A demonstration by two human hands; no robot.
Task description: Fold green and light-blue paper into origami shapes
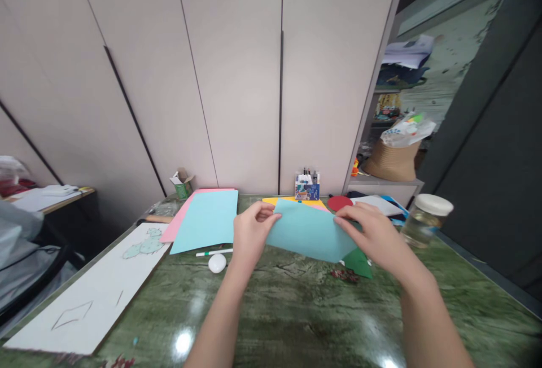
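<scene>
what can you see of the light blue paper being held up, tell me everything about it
The light blue paper is a plain, roughly four-sided, thin-looking piece with no drawing visible on the side facing the camera. It is held tilted, its lower edge slanting down to the right in the picture. The left grip pinches it near its upper left corner, the right grip at its right side. It appears raised over the green table; whether it is folded is unclear.
</scene>
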